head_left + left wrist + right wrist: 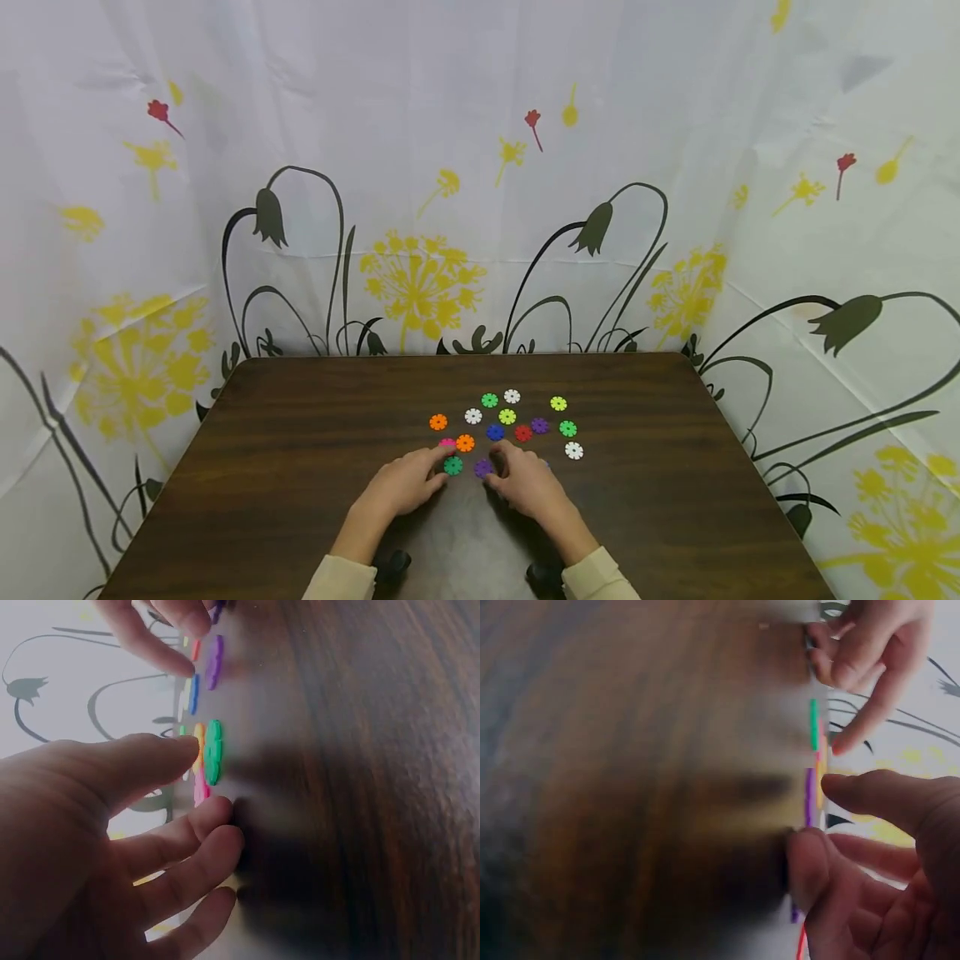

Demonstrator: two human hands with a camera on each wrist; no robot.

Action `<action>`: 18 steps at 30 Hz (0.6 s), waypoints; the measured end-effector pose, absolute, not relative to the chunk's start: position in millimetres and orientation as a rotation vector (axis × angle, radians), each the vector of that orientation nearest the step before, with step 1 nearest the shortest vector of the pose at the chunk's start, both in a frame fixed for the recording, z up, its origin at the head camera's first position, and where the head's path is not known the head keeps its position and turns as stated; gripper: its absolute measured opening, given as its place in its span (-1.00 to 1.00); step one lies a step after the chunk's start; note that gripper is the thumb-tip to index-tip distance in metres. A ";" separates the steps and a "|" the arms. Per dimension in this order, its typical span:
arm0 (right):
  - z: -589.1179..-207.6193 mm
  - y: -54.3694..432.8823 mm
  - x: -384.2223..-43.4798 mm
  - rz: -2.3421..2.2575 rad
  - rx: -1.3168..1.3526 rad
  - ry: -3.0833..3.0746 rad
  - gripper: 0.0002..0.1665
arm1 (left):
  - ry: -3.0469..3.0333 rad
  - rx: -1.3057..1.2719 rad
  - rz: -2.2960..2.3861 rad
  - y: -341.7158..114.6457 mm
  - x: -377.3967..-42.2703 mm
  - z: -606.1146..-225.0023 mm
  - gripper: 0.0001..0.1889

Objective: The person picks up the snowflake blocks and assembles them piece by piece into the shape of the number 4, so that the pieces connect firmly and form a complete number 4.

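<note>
Several small notched plastic discs in different colours lie flat on the dark wooden table. My left hand (405, 482) is beside a green disc (453, 465), its thumb and index finger apart on either side of the disc's near edge. A pink disc (447, 443) shows partly under the left index fingertip, next to an orange disc (465, 443). My right hand (527, 483) is at a purple disc (483, 469), thumb and index fingertips close to its edge with a gap between them. In the right wrist view that purple disc (810, 796) stands near the thumb tip.
Beyond the hands lie a blue disc (495, 432), a red disc (523, 433), a white disc (573, 451) and several more. The wooden table (315, 433) reaches back to a flower-printed curtain (465, 167). Dark straps or cameras (393, 567) sit at the wrists.
</note>
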State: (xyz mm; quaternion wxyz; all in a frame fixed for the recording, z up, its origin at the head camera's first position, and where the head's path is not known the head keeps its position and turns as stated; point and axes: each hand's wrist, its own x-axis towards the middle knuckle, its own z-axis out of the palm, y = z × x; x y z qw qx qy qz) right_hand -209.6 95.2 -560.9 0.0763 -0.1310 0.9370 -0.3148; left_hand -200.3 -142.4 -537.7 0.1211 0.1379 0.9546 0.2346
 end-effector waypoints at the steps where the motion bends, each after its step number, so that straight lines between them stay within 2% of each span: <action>1: -561.7 93.9 -209.6 -0.898 -0.401 2.830 -0.49 | 2.781 0.411 0.674 -141.4 -200.8 -537.8 -0.52; 8: -562.8 89.3 -211.9 -0.761 -0.454 2.934 -0.60 | 2.794 0.446 0.694 -138.5 -201.6 -536.1 -0.66; 14: -563.6 86.8 -211.9 -0.655 -0.481 2.985 -0.66 | 2.809 0.445 0.703 -138.5 -202.9 -538.3 -0.65; 18: -563.7 85.3 -212.1 -0.584 -0.439 2.983 -0.62 | 2.815 0.439 0.690 -136.5 -203.9 -540.9 -0.68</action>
